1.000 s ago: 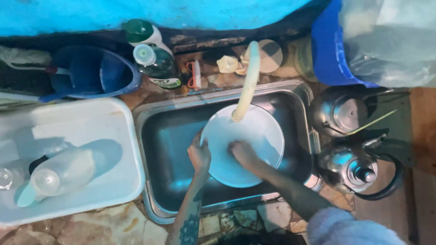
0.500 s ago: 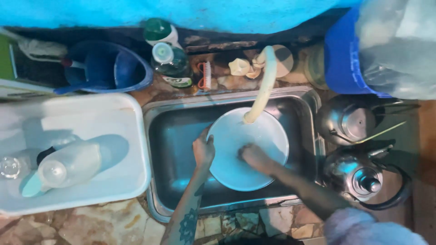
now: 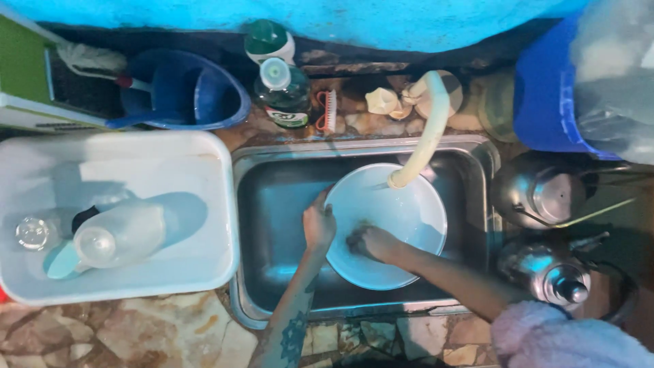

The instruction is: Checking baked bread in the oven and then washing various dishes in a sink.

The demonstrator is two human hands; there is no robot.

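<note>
A round white plate [image 3: 402, 211] lies in the steel sink [image 3: 272, 204], under the end of a pale hose spout [image 3: 426, 136]. My left hand [image 3: 318, 223] grips the plate's left rim. My right hand [image 3: 368, 242] presses on the plate's inner face, low and left of its middle, fingers curled; whether a sponge is under them is hidden.
A white tub [image 3: 157, 170] left of the sink holds a clear bottle [image 3: 116, 235] and a glass [image 3: 30, 232]. Behind stand a blue bowl [image 3: 197, 95], a green-capped bottle [image 3: 283, 92] and a small brush [image 3: 327, 112]. Two metal kettles [image 3: 545, 191] sit at the right.
The view has shifted, so sink and plate sit further right in frame. My right hand has slid a little down and left across the plate. The left hand keeps its grip on the rim.
</note>
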